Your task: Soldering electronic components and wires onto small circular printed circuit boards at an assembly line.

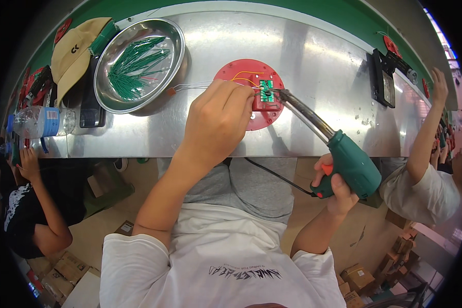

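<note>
Left hand (218,115) curls over red disc (264,119); right hand (340,194) grips soldering gun (351,161).

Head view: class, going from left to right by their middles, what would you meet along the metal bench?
Clear plastic bottle, steel bowl, the person's left hand, green circuit board, green soldering gun, black tray.

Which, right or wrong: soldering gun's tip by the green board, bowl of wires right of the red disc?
Wrong side: the head view shows the bowl of wires left of the red disc. The soldering gun does have its tip by the green board.
</note>
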The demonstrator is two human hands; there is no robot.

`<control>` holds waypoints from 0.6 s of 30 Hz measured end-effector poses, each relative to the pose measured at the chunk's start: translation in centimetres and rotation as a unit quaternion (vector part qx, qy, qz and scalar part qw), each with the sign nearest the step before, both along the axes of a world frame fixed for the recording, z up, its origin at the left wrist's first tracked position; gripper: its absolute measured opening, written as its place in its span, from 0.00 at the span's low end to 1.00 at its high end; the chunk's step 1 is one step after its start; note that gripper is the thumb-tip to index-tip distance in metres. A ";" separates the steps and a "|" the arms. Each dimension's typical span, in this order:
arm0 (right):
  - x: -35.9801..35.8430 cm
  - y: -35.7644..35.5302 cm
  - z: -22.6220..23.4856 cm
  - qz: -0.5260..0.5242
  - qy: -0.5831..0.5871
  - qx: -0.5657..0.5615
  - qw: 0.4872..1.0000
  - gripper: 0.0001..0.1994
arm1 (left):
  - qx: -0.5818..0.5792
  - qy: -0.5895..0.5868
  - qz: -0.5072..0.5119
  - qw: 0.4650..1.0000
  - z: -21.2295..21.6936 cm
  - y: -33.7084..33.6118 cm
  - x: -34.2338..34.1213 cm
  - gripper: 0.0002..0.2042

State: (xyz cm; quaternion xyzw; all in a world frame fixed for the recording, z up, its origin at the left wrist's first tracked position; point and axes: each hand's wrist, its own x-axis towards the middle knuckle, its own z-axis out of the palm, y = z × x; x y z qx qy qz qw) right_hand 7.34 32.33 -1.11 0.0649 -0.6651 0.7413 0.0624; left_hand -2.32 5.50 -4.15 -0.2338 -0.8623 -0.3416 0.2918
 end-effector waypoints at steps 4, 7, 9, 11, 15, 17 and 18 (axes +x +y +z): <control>0.2 0.0 0.0 -0.025 -0.012 0.024 0.999 0.22 | 0.002 -0.005 -0.002 1.000 0.1 -0.2 0.0 0.05; 0.2 0.1 -0.2 -0.012 -0.004 0.022 1.000 0.23 | 0.006 0.000 0.001 1.000 0.2 -0.1 0.1 0.05; 0.3 0.2 -0.2 -0.003 -0.014 0.028 0.999 0.23 | 0.003 -0.005 0.002 1.000 0.2 0.0 0.1 0.05; -0.1 0.8 -0.3 0.007 -0.017 0.050 0.999 0.23 | 0.004 -0.006 0.001 1.000 0.0 0.5 -0.2 0.05; -0.1 1.1 -0.5 0.010 -0.038 0.055 0.998 0.23 | 0.005 -0.006 -0.001 1.000 -0.1 0.6 -0.3 0.05; -0.1 1.1 -0.4 0.012 -0.051 0.035 0.998 0.22 | 0.002 -0.009 0.002 1.000 0.0 0.6 -0.3 0.05; -0.1 1.0 -0.3 0.018 -0.050 0.031 0.998 0.21 | 0.000 -0.009 0.003 1.000 0.0 0.6 -0.3 0.05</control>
